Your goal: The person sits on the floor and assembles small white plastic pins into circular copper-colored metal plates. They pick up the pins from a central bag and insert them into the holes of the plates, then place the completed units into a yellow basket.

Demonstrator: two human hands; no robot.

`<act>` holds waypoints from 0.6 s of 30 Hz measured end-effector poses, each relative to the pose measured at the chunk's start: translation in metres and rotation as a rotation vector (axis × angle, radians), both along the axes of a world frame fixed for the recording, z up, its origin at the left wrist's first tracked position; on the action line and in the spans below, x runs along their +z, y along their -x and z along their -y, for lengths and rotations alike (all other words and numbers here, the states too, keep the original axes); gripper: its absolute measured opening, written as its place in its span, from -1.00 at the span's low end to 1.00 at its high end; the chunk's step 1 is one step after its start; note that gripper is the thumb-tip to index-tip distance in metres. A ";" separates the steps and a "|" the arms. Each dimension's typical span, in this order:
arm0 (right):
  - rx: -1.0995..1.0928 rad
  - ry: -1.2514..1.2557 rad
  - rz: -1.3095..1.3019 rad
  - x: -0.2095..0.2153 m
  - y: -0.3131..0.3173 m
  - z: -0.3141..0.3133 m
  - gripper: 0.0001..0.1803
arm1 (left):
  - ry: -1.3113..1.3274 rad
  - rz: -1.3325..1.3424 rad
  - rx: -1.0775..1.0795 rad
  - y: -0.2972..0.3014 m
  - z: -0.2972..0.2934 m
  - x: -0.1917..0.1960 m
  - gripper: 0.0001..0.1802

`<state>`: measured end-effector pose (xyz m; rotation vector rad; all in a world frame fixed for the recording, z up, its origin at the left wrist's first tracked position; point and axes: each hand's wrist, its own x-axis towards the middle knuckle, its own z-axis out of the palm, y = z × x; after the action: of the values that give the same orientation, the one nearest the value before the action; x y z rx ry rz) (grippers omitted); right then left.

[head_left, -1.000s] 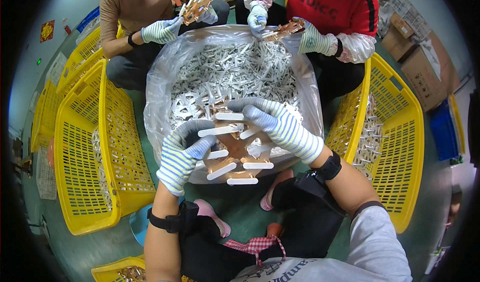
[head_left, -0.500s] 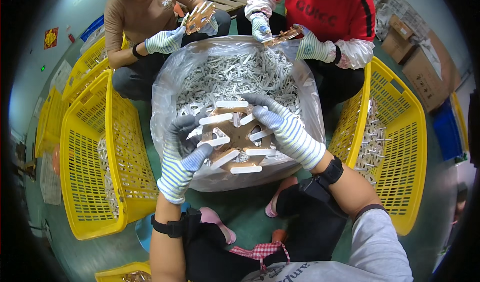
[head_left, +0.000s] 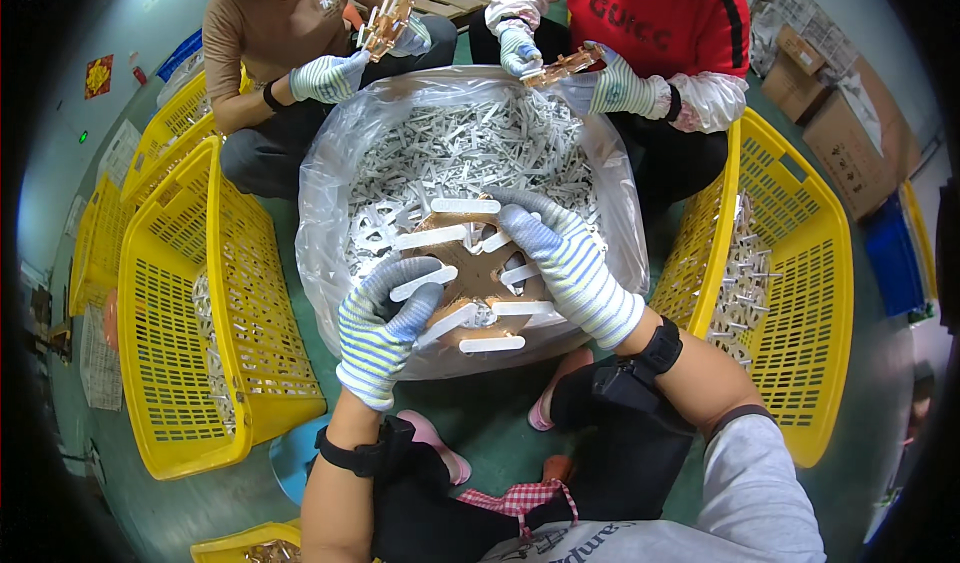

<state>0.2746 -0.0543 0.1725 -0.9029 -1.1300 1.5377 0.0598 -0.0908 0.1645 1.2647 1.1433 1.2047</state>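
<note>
A flat brown cut-out piece (head_left: 477, 278) with several pale bars standing out from it hangs over the near part of the bin, held between my gloved hands. My left hand (head_left: 383, 328) pinches a pale bar on its left side between thumb and fingers. My right hand (head_left: 578, 273) grips the upper right edge, thumb on top and fingers reaching behind. Both wear striped gloves with grey fingertips. Beneath is a large bin lined with clear plastic (head_left: 322, 218), heaped with loose pale strips (head_left: 470, 153). The fingers under the piece are hidden.
Yellow slotted baskets stand left (head_left: 270, 303) and right (head_left: 800, 323), with pale parts inside. Across the bin two people in gloves each hold a similar brown piece, left (head_left: 385, 25) and right (head_left: 565, 66). Cardboard boxes (head_left: 845, 153) are stacked at the far right.
My left hand has moved right and closed from the piece's outer side onto a pale bar. My right hand keeps its grip. The person at far left has turned their piece.
</note>
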 end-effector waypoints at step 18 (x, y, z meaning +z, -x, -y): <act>0.260 0.304 -0.579 -0.007 0.025 0.012 -0.51 | -0.142 0.148 0.136 0.007 0.002 -0.002 -0.70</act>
<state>0.2500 -0.0667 0.1652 -0.4531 -0.6173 2.0508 0.0526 -0.0927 0.1625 1.1959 1.0634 1.4781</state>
